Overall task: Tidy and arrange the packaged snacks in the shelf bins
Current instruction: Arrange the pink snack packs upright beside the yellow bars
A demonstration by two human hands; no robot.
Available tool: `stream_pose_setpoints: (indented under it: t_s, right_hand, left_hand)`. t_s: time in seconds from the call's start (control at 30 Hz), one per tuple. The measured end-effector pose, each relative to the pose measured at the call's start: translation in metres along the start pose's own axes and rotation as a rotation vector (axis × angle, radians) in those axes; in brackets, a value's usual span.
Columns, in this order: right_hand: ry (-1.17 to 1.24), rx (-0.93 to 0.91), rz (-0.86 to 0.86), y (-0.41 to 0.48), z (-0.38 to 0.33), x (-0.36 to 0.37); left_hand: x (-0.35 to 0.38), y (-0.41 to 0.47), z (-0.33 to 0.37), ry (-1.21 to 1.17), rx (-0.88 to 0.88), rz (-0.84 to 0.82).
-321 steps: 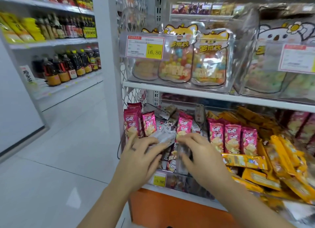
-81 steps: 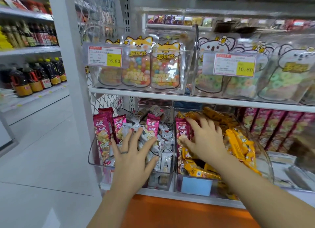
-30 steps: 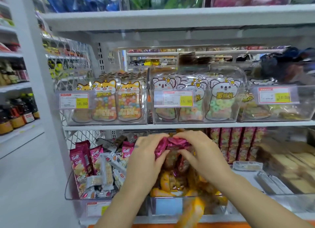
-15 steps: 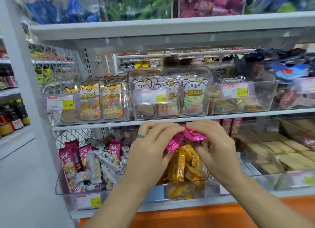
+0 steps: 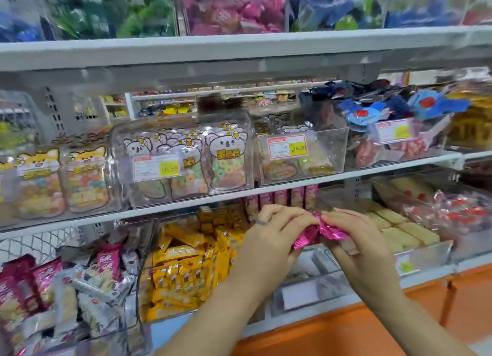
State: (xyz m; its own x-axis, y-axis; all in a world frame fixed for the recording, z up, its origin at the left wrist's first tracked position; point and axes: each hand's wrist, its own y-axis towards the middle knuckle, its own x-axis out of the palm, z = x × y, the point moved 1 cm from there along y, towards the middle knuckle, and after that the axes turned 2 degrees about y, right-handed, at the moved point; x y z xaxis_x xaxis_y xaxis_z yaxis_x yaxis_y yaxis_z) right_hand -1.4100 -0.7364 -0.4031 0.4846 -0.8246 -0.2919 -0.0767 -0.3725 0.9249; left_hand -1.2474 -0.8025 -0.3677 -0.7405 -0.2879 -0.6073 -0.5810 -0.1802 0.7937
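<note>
Magenta foil snack packets [image 5: 319,233] are pinched between left hand [image 5: 269,249] and right hand [image 5: 364,251], below the white shelf board [image 5: 346,176], right of the yellow packets [image 5: 183,270]. Curled fingers cover their print. Blur obscures most labels. One price tag [image 5: 288,147] reads 16.80.

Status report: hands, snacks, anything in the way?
Left hand and right hand both gripping pink packets, in mid-air. Yellow packets binned to their left. Nothing seen in the way.
</note>
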Motion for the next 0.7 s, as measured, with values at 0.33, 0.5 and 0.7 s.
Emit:
stream_pose_setpoints:
  t_s: [0.33, 0.5, 0.7]
  right_hand:
    - [-0.019, 0.45, -0.02, -0.033, 0.086, 0.05]
    - [-0.09, 0.556, -0.118, -0.021, 0.113, 0.059]
    - [-0.567, 0.437, -0.203, -0.033, 0.128, 0.043]
  left_hand:
    - [0.101, 0.03, -0.042, -0.153, -0.267, -0.359]
    - [0.133, 0.038, -0.057, -0.278, -0.443, -0.347]
    - [0.157, 0.031, -0.06, -0.237, -0.466, -0.696]
